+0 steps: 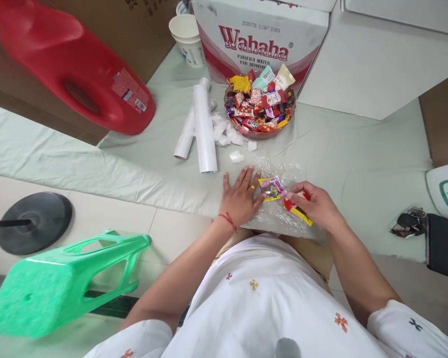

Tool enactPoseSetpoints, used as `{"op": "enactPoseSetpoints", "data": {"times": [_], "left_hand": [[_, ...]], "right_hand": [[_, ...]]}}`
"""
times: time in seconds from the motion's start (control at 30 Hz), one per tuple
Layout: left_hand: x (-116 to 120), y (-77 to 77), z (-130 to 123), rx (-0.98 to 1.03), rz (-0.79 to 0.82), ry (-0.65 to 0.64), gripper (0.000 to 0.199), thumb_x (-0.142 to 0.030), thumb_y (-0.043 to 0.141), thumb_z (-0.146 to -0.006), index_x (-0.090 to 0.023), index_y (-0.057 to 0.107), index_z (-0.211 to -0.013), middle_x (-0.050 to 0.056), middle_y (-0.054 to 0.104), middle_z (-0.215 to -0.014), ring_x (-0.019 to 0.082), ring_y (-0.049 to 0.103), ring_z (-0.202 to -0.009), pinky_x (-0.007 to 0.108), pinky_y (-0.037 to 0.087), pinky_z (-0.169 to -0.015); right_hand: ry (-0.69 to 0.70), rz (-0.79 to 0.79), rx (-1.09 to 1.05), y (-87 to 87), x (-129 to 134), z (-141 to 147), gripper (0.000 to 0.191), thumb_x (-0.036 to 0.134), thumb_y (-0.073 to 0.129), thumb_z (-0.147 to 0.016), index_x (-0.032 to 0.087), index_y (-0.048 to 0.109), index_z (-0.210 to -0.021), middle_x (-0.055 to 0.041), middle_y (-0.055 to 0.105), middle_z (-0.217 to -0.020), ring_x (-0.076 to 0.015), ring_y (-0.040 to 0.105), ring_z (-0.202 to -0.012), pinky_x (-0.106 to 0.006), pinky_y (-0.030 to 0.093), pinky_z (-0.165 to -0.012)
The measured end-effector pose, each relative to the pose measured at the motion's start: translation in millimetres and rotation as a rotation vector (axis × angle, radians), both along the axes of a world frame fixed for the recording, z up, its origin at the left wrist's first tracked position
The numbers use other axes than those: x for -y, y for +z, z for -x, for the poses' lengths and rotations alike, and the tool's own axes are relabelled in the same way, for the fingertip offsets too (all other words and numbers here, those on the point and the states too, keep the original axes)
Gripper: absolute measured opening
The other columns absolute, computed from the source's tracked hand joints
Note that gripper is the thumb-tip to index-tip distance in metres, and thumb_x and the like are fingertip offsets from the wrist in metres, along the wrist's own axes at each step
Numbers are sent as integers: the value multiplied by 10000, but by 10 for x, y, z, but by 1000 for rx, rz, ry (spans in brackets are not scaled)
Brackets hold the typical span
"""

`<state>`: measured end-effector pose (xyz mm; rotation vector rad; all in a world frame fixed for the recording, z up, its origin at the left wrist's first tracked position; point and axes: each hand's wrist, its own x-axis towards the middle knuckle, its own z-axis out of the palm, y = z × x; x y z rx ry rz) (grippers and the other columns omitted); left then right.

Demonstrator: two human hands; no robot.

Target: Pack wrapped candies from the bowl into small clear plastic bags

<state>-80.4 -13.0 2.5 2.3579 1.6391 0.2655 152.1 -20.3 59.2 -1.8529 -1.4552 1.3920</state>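
Note:
A sheet of clear plastic film [283, 217] lies crinkled near the table's front edge. My left hand [240, 198] rests flat with its fingers spread, its thumb beside a pink and yellow candy packet [272, 189] on the film. Between its thumb and fingers, my right hand [309, 203] pinches a red and yellow candy packet [302, 216], which touches the pink one's right side. Behind them stands a round bowl [259, 133] heaped with wrapped candies [257, 104].
White rolls [205, 134] and crumpled plastic pieces [227, 132] lie left of the bowl. Paper cups [189, 44], a Wahaha carton [261, 30] and a red jug [97, 74] stand behind. A phone [441, 244] lies right. A green stool [41, 288] is at left.

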Motion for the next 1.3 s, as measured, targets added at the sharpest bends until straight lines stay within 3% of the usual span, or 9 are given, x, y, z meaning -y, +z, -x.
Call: {"op": "enactPoseSetpoints", "data": {"times": [0.1, 0.33, 0.43, 0.57, 0.7, 0.87, 0.97, 1.17, 1.3], "left_hand": [[0, 6, -8, -10, 0, -6, 633, -530, 288, -1070, -232, 374, -1623, 119, 238, -1726, 328, 269, -1595, 752, 33, -1239], [-2, 12, 4, -17, -1, -17, 629, -495, 280, -1077, -206, 351, -1632, 135, 250, -1720, 320, 261, -1599, 738, 21, -1247], [-4, 11, 10, -5, 3, -17, 599, -429, 251, -1085, -200, 359, -1628, 130, 261, -1718, 310, 268, -1597, 733, 25, -1252], [0, -3, 11, 8, -1, -9, 584, -369, 273, -1073, -183, 389, -1614, 134, 295, -1708, 305, 288, -1590, 708, 43, -1267], [10, -18, 20, 18, -15, -1, 629, -401, 361, -1048, -138, 368, -1619, 175, 320, -1694, 310, 300, -1585, 655, 74, -1287], [57, -12, 39, 34, -77, -56, 565, -368, 390, -1044, -167, 456, -1568, 161, 370, -1679, 317, 243, -1605, 645, 38, -1289], [122, 20, 13, 44, -133, -64, 483, -325, 432, -1028, -202, 576, -1472, 145, 461, -1629, 323, 309, -1575, 618, 54, -1296], [197, 149, -60, 67, -158, -63, 391, -276, 479, -1000, -244, 681, -1334, 133, 639, -1419, 314, 502, -1391, 525, 294, -1216], [88, 209, 4, 102, -96, 153, 402, -261, 494, -966, -211, 661, -1328, 163, 618, -1371, 333, 545, -1303, 495, 453, -1063]], "right_hand": [[110, -86, 82, -4, -223, 48, 389, 599, 648, -870, 221, 671, -958, 30, 625, -686, -138, 512, -584, -258, 393, -557], [366, -231, 333, -53, -571, 287, 605, 544, 679, -877, 211, 575, -1371, -46, 745, -922, -199, 654, -767, -284, 430, -678], [299, -217, 319, -80, -555, 150, 532, 536, 649, -897, 210, 614, -1315, -34, 736, -876, -190, 655, -743, -288, 435, -673], [4, -226, 242, -195, -457, 2, 373, 524, 586, -922, 202, 692, -1077, -22, 683, -771, -173, 599, -644, -302, 445, -624], [-224, -276, 98, -310, -385, 127, 471, 567, 572, -924, 186, 652, -1189, -65, 723, -898, -215, 668, -765, -350, 530, -716], [-98, -311, 31, -283, -301, 237, 478, 489, 562, -947, 185, 630, -1309, -139, 708, -1265, -276, 668, -1158, -455, 510, -1030], [-40, -298, 96, -294, -227, 183, 377, 392, 579, -926, 195, 685, -1229, -131, 710, -1219, -276, 678, -1101, -466, 533, -987], [87, -363, 68, -405, -146, 114, 383, 279, 602, -899, 247, 688, -1271, -91, 683, -1209, -244, 673, -1056, -436, 556, -964], [53, -474, 167, -300, -49, 119, 276, 312, 587, -949, 229, 699, -1188, -103, 674, -1185, -243, 663, -985, -437, 555, -920]]}}
